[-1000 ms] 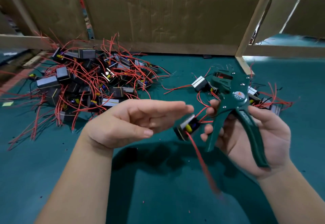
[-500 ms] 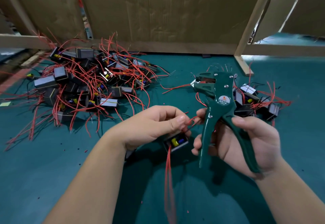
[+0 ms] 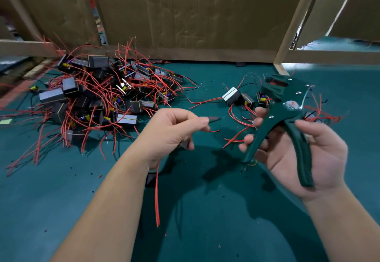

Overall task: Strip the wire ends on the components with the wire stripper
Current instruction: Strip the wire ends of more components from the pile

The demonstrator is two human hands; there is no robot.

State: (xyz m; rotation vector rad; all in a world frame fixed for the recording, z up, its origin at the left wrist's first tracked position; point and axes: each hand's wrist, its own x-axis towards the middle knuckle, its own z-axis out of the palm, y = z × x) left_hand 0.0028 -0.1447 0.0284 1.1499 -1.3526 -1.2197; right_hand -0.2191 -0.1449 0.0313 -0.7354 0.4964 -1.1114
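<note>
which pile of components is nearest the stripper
The small pile, right behind the stripper in the right hand; the big pile lies off to the left.

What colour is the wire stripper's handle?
Dark green; the head view shows the wire stripper clearly in the right hand.

Smooth, faintly glossy plastic-looking handles on the dark green wire stripper (image 3: 287, 107), bright metal rivets (image 3: 298, 92) catching light, all above a matt teal cloth-like table mat (image 3: 205, 231). Behind it, creased dull brown corrugated cardboard (image 3: 185, 19) sits against bare pale wooden battens (image 3: 296, 19). The thin red wire (image 3: 157, 196) shows shiny plastic insulation.
</note>
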